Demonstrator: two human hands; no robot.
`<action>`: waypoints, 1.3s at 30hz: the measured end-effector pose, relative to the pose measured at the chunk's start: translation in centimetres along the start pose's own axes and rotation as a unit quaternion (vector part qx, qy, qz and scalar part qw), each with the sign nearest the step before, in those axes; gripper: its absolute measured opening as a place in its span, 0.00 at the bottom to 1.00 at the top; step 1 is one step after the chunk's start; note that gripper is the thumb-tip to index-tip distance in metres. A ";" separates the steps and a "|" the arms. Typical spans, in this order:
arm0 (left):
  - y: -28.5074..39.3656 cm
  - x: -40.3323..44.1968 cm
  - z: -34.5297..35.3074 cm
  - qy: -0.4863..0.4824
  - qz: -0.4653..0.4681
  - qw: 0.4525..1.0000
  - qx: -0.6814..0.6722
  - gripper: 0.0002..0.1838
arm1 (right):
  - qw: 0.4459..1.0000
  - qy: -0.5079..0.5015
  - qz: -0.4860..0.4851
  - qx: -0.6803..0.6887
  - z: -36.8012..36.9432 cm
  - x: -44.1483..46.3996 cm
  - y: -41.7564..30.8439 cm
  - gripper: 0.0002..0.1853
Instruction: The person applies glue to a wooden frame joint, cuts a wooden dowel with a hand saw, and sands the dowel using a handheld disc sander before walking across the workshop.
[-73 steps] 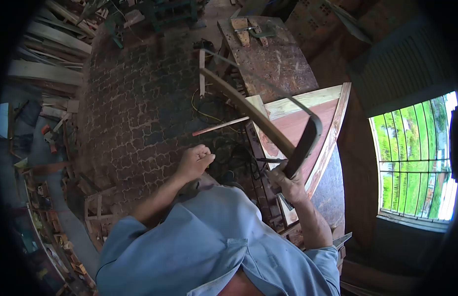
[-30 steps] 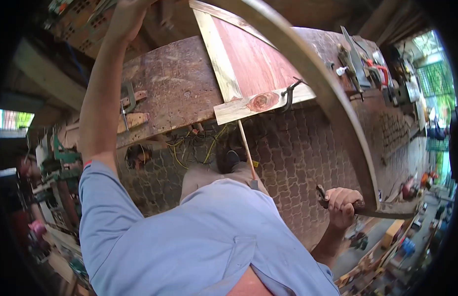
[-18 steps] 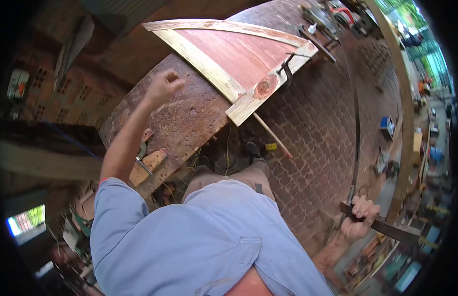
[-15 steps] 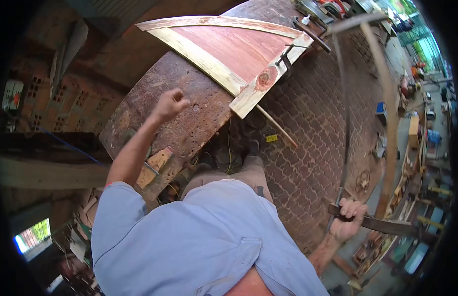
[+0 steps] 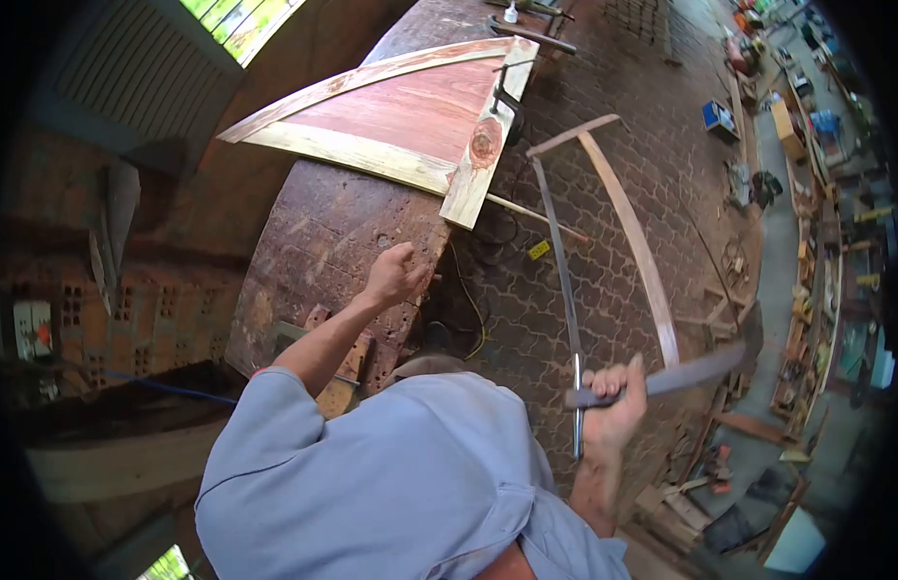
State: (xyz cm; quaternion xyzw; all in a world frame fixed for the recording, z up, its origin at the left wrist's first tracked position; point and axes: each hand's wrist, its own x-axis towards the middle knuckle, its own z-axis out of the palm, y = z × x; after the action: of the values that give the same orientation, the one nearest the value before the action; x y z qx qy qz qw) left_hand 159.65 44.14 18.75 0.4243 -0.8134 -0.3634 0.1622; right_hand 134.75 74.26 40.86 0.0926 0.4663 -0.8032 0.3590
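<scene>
My right hand [image 5: 613, 401] is wrapped around the lower arm of a wooden frame saw [image 5: 623, 203], close to the end of its long metal blade. The saw stands raised over the paved floor, right of the workbench [image 5: 323, 217]. Above the bench's near edge is my left hand [image 5: 396, 275], its fingers curled with nothing visible in them. A triangular wooden panel [image 5: 401, 106], reddish inside a pale frame with one curved side, lies across the bench. A dark clamp [image 5: 507, 100] sits on its right end piece, which overhangs the bench edge.
A thin stick [image 5: 536, 217] juts out from under the panel. Beyond it lie a long-handled tool [image 5: 531, 34] and a small white bottle [image 5: 511, 13]. Wood blocks [image 5: 347, 372] rest by my left forearm. A yellow tag [image 5: 538, 250] lies on the floor; timber lines the right side.
My right hand has brought the saw leftward, nearer the bench and my body. My left hand has moved right and lower, toward the bench edge. The whole view has turned.
</scene>
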 end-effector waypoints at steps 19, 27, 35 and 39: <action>12.2 0.4 -3.7 -0.018 0.047 0.955 -0.291 0.14 | 0.998 0.048 0.028 -0.014 16.9 14.7 13.9 0.25; 17.0 7.7 -8.7 -0.221 -0.064 0.826 -0.515 0.37 | 0.974 -0.087 -0.075 -0.193 19.3 13.4 15.3 0.15; 21.5 15.8 -9.2 -0.235 0.002 0.971 -0.036 0.16 | 0.888 -0.334 -0.170 -0.268 17.6 18.2 12.4 0.15; 24.4 18.8 -8.0 -0.232 -0.163 0.955 -0.083 0.16 | 0.822 -0.427 -0.147 -0.347 13.4 25.6 8.8 0.14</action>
State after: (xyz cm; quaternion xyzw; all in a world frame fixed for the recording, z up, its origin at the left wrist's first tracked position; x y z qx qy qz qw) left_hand 139.26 34.49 41.19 0.4402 -0.7153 -0.5396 -0.0580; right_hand 124.55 48.07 29.79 -0.4600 0.5218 -0.5910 0.4085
